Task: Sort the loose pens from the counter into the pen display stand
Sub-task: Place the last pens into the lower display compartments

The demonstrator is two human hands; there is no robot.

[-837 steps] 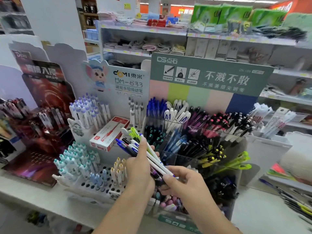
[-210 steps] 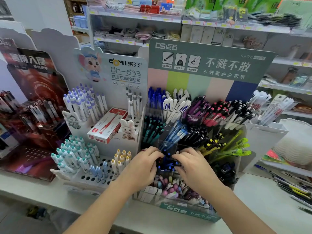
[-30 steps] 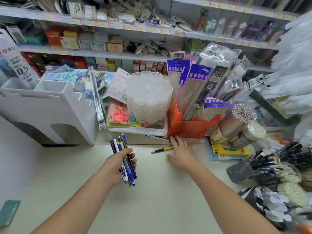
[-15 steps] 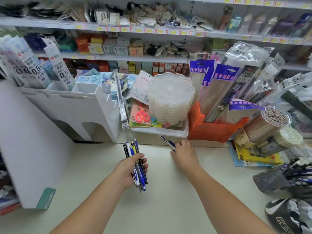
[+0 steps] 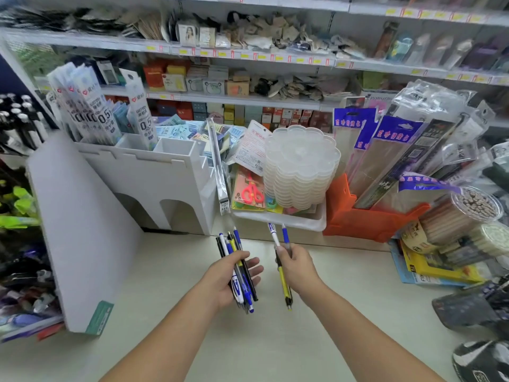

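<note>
Collecting looks nearly done — left hand (image 5: 231, 277) clasps a pen bundle (image 5: 238, 271) mid-frame, right hand (image 5: 298, 267) grips three more pens (image 5: 283, 282) above the bare desk (image 5: 275, 340) — slotting into the stand remains.

Pens (image 5: 239, 274) glossy plastic; counter (image 5: 344, 312) smooth matt; palette stack (image 5: 300, 169) translucent plastic.

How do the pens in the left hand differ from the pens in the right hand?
The left hand holds a thick bundle of pens, clearly more than the right hand, which holds only about three pens. The bundle lies packed together across the left palm; the right hand's pens splay apart at the top. Both groups point away from the person, above the counter.
</note>
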